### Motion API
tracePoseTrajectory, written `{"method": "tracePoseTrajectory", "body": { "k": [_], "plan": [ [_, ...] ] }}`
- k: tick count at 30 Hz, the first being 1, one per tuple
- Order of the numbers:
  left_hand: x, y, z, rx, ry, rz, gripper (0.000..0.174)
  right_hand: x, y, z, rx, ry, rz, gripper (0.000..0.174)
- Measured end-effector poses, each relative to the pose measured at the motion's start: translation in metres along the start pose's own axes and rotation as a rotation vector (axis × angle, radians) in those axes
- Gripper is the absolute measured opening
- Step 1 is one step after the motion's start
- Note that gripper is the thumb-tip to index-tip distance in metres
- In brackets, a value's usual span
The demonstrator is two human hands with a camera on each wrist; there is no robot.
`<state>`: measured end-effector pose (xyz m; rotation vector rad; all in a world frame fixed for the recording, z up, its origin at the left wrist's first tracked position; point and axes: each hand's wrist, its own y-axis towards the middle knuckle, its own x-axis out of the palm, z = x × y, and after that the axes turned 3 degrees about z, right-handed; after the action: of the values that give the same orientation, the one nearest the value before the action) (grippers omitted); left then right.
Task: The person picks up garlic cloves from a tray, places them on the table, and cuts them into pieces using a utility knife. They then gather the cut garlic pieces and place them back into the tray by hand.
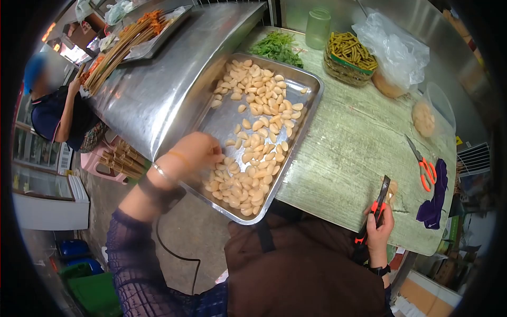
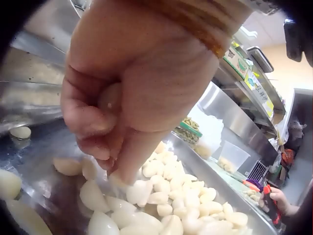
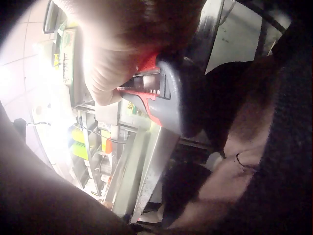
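A steel tray [image 1: 316,100] full of peeled garlic cloves [image 1: 248,185] spans the gap between a steel counter and a green table. My left hand [image 1: 193,153] reaches over its near left side, somewhat blurred in the head view. In the left wrist view its fingers curl round a garlic clove [image 2: 110,99], and the fingertips reach down among the loose cloves [image 2: 142,193]. My right hand [image 1: 381,232] grips shears [image 1: 376,208] with black and red handles, the dark blades pointing away over the table's front edge. Small pale pieces [image 1: 392,191] lie beside the blades.
Orange-handled scissors [image 1: 425,171] and a purple cloth [image 1: 435,203] lie on the table's right. Behind the tray are green herbs [image 1: 277,48], a jar [image 1: 318,29], a container of green beans [image 1: 349,53] and a plastic bag [image 1: 393,50]. Another person [image 1: 55,105] handles skewers [image 1: 124,47] at left.
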<state>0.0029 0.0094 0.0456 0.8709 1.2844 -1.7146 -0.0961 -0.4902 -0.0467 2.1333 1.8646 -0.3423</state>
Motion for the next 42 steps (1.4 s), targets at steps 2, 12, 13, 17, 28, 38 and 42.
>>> {"method": "tracePoseTrajectory", "body": {
  "k": [2,12,13,17,28,38,42],
  "plan": [
    [-0.006,-0.001,0.006,0.040,-0.138,0.052,0.022,0.000,0.000,-0.001,0.007,-0.002,-0.003,0.018],
    [0.013,0.011,0.025,0.227,-0.035,0.335,0.020,-0.003,-0.001,0.005,-0.024,-0.034,-0.034,0.025],
    [0.018,0.013,0.029,0.228,-0.003,0.307,0.020,-0.003,-0.001,0.007,-0.031,-0.051,-0.045,0.029],
    [0.032,0.021,0.040,0.233,0.062,0.267,0.020,-0.003,0.000,0.007,-0.044,-0.049,-0.038,0.028],
    [0.030,-0.002,0.027,0.437,-0.301,0.509,0.019,-0.004,-0.002,0.012,-0.053,-0.051,-0.037,0.023],
    [-0.005,0.002,0.004,-0.038,-1.657,0.332,0.026,-0.003,-0.002,0.009,-0.043,-0.009,-0.046,0.022],
    [-0.009,0.018,0.005,-0.059,-1.668,0.329,0.024,-0.003,-0.002,0.007,-0.032,-0.006,-0.047,0.023]
  ]
}}
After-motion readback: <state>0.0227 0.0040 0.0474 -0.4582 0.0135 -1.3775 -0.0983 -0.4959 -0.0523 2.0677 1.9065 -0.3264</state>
